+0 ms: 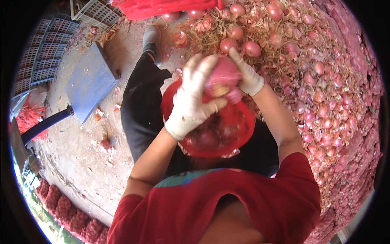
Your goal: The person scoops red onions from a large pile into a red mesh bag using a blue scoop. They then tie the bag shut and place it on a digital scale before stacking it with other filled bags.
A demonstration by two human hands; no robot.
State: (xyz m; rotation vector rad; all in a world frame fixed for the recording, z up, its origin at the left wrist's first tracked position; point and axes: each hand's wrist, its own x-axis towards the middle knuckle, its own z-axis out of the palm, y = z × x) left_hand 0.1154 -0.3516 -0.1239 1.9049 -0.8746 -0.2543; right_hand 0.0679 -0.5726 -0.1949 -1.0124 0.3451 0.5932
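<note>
A large red onion [224, 71], blurred by motion, is held between my two white-gloved hands. My left hand [193, 94] spreads over its left side, thumb underneath. On its right side rests my right hand [247, 75], fingers pointing up and partly hidden by the onion. Beneath them, a round red container [248, 117] sits between my legs. Several onions [210, 137] lie dimly inside it; its material cannot be made out. Just beyond my hands are two loose onions [251, 48] on the edge of the onion heap [304, 73].
Onions and dry skins spread along the right, beside stacked red mesh sacks [362, 122]. On the left stand a blue metal plate [91, 82] with a dark bar [45, 125], and plastic crates [48, 52]. A pale crate [96, 13] and red mesh fabric [170, 6] lie ahead.
</note>
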